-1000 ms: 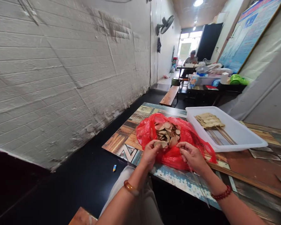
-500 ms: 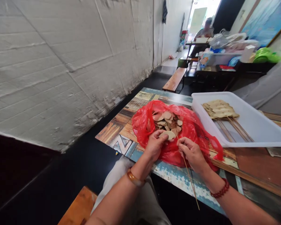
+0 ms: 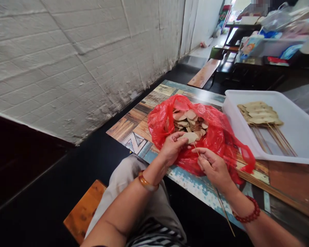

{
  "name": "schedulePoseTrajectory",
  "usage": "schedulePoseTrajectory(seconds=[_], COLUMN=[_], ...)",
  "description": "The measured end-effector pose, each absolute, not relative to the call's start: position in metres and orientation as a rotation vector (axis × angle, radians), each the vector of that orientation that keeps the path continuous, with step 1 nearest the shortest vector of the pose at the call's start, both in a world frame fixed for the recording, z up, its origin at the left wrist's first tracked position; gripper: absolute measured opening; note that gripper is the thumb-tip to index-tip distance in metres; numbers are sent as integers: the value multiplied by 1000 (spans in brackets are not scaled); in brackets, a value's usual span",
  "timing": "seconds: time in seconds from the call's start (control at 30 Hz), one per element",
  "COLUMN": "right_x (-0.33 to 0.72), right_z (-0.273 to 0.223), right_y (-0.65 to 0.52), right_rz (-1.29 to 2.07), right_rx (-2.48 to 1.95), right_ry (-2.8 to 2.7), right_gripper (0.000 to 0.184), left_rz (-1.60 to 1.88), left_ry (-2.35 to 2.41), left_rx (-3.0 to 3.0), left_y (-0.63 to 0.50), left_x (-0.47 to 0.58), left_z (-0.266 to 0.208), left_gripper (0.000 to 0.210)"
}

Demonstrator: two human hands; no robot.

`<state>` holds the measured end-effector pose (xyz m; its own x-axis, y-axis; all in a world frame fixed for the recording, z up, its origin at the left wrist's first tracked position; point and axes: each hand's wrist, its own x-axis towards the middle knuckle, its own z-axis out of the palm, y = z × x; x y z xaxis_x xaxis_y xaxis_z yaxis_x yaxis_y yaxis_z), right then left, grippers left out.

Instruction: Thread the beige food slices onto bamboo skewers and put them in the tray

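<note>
My left hand (image 3: 173,146) pinches a pale, flat oval slice (image 3: 191,138) by its left edge, over the front of a red plastic bag (image 3: 159,127). In my right hand (image 3: 214,167) is a thin wooden skewer (image 3: 225,212), its upper end up at the lower edge of the slice and its long end trailing down past the table edge. Whether the tip has gone into the slice I cannot tell. Many similar slices (image 3: 189,120) are heaped in the open bag. To the right, a white plastic tray (image 3: 296,116) holds skewered slices (image 3: 261,113), their sticks pointing toward me.
The patterned wooden table (image 3: 128,128) runs beneath bag and tray. A wall (image 3: 98,68) stands to the left. An orange wooden stool (image 3: 83,212) is beside my leg. Farther back are a bench (image 3: 204,73), a cluttered table and a person (image 3: 252,12).
The view has shifted, so the table and bag sit farther left and nearer to me. Both hands stay at the bag's front; the slice now appears tilted, with the skewer end close below it.
</note>
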<state>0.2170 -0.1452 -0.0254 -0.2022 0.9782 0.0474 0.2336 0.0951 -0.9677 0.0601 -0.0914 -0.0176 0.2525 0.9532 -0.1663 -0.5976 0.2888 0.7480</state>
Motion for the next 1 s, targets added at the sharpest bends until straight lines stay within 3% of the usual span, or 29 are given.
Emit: schedulePoseTrajectory(seconds=[0.4, 0.73, 1.0], right_x=[213, 212, 212], right_z=[-14, -22, -23], right_y=[-143, -143, -143], right_rz=[1069, 1045, 1133], right_rx=[-1321, -1386, -1348], right_ry=[-1541, -1581, -1533], right_gripper=[25, 39, 37], left_rz=[1158, 1282, 1278], left_ry=[748, 828, 852], left_rx=[651, 737, 755], left_y=[-92, -90, -90], left_x=[63, 61, 61], left_z=[-16, -26, -25], left_gripper=[44, 34, 36])
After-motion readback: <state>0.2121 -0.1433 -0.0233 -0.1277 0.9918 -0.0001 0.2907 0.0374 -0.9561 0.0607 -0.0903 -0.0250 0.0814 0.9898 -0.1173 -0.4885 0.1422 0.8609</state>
